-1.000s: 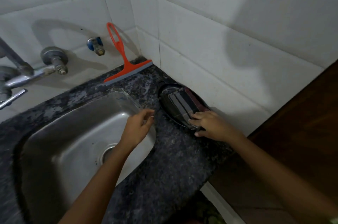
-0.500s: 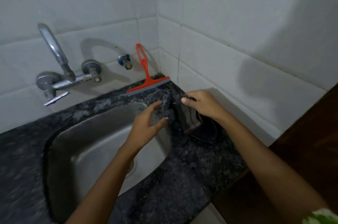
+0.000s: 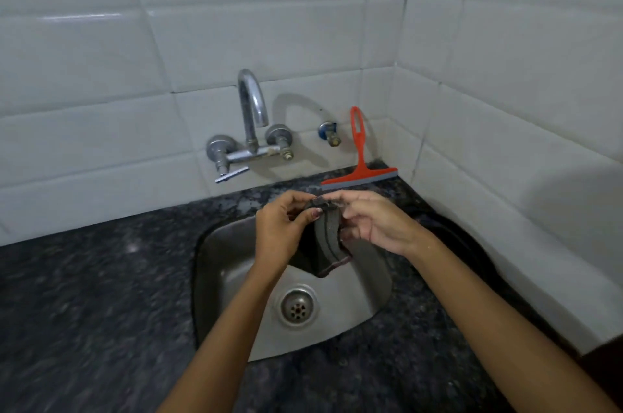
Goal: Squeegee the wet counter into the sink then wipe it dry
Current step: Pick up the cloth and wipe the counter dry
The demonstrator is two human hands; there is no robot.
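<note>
Leaning squeegee [image 3: 360, 173], tap [image 3: 251, 115], tiled wall [image 3: 101, 58]

Over the sink [image 3: 367, 281], set in the counter [image 3: 84, 294], both hands hold a cloth [image 3: 326, 240], left hand [image 3: 279, 233] left and right hand [image 3: 374, 223] right; the tap [image 3: 251, 129] is on the far wall, the squeegee [image 3: 360, 163] far right, what may be a dish [image 3: 462, 244] right of the sink.

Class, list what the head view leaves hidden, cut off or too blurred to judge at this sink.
- Cloth: top edge covered by left hand and right hand.
- Counter: blurred; wetness unreadable.
- Sink: far wall hidden behind the hands and cloth.
- Dark dish: mostly hidden behind the right forearm.
</note>
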